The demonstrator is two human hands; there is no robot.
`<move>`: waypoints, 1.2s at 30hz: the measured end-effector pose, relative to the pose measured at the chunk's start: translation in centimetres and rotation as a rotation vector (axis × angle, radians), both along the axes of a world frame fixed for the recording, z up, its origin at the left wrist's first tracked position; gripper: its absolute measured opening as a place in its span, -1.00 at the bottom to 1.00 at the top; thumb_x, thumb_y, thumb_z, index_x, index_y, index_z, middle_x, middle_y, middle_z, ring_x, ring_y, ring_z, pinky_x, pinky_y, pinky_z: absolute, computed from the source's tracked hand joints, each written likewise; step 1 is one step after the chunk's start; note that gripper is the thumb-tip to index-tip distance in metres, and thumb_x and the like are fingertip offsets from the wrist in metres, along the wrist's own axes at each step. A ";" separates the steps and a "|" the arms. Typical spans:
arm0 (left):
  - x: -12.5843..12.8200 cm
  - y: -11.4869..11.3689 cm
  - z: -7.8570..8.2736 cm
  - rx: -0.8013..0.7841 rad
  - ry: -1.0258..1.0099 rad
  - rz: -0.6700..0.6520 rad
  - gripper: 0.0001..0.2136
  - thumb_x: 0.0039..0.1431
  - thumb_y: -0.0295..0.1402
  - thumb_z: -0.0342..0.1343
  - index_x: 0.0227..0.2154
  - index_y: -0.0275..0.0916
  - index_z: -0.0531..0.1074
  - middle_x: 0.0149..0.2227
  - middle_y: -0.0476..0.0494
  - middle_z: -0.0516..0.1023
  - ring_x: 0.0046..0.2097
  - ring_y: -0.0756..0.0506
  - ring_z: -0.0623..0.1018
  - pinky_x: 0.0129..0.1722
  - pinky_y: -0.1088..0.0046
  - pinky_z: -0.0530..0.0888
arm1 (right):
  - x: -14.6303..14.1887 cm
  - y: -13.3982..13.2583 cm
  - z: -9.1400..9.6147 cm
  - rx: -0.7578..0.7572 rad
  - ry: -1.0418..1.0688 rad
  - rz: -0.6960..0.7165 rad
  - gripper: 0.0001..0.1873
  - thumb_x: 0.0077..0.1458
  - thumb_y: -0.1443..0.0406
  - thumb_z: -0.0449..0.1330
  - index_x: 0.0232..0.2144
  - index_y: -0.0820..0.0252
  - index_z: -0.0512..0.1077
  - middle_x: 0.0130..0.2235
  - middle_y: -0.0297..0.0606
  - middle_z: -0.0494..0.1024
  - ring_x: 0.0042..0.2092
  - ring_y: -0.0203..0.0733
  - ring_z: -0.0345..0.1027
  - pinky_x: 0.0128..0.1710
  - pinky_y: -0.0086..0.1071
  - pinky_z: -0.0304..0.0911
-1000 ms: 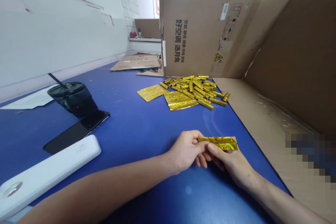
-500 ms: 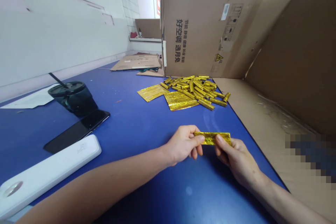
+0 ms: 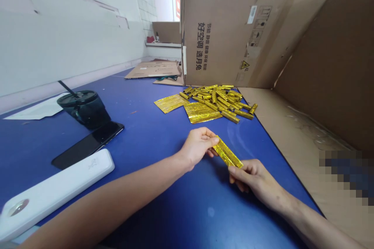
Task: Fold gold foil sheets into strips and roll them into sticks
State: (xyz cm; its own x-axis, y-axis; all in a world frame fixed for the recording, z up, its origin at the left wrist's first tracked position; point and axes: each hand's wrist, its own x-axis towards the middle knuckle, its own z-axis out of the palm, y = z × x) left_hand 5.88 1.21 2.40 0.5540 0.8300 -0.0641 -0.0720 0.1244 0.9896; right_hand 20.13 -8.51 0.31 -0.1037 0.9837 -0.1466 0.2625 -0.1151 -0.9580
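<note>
A shiny gold foil strip [image 3: 227, 152] is held above the blue table between my two hands, slanting down to the right, with a crease along its length. My left hand [image 3: 201, 144] pinches its upper left end between thumb and fingers. At the lower right end, my right hand [image 3: 251, 175] grips it with the thumb on top. Beyond the hands lie flat gold foil sheets [image 3: 203, 113] and a heap of folded gold foil pieces [image 3: 223, 101]. Some fingertips are hidden beneath the strip.
On the left are a dark lidded cup with a straw [image 3: 84, 109], a black phone [image 3: 87, 146] and a long white device [image 3: 58, 192]. A large cardboard box [image 3: 224, 35] stands behind the heap; more cardboard [image 3: 321, 70] borders the right side. Flat cardboard [image 3: 153, 69] lies at the back.
The gold foil strip has turned from level to slanting. My left hand has moved up and slightly left, and my right hand down and left; both still hold the strip.
</note>
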 end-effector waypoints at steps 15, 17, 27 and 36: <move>-0.2 -1.6 0.0 0.118 0.049 -0.329 -0.90 -0.02 -0.40 0.02 -0.52 -0.34 0.27 -0.57 0.03 0.32 -0.53 0.08 0.30 -0.54 0.58 0.24 | -0.2 -0.2 0.7 0.124 -0.095 -0.055 -0.62 -0.04 0.03 0.06 -0.62 0.20 0.18 -0.63 -0.49 0.09 -0.58 -0.41 -0.11 -0.64 -0.49 -0.15; -0.4 -1.6 -0.1 0.192 0.143 -0.484 -0.94 -0.04 -0.44 0.00 -0.53 -0.33 0.27 -0.57 0.06 0.28 -0.53 0.09 0.27 -0.53 0.59 0.23 | 0.0 -0.1 0.7 0.170 -0.121 -0.131 -0.61 0.00 0.03 0.02 -0.65 0.19 0.13 -0.64 -0.49 0.06 -0.58 -0.41 -0.13 -0.64 -0.49 -0.16; -0.4 -2.2 -0.8 0.200 0.296 -0.548 -0.88 0.05 -0.36 -0.08 -0.50 -0.30 0.23 -0.55 0.00 0.33 -0.52 0.05 0.36 -0.54 0.56 0.30 | 0.0 -0.3 0.7 0.195 -0.137 -0.111 -0.62 0.02 0.08 0.02 -0.66 0.20 0.15 -0.64 -0.49 0.04 -0.59 -0.40 -0.14 -0.64 -0.49 -0.15; -0.4 -2.3 -0.5 0.159 0.298 -0.576 -0.83 0.05 -0.27 -0.04 -0.48 -0.29 0.18 -0.61 0.04 0.32 -0.64 0.10 0.33 -0.64 0.61 0.27 | 0.2 -0.2 0.6 0.252 -0.110 -0.209 -0.59 0.04 0.06 -0.02 -0.69 0.19 0.14 -0.66 -0.47 0.04 -0.59 -0.40 -0.14 -0.64 -0.47 -0.15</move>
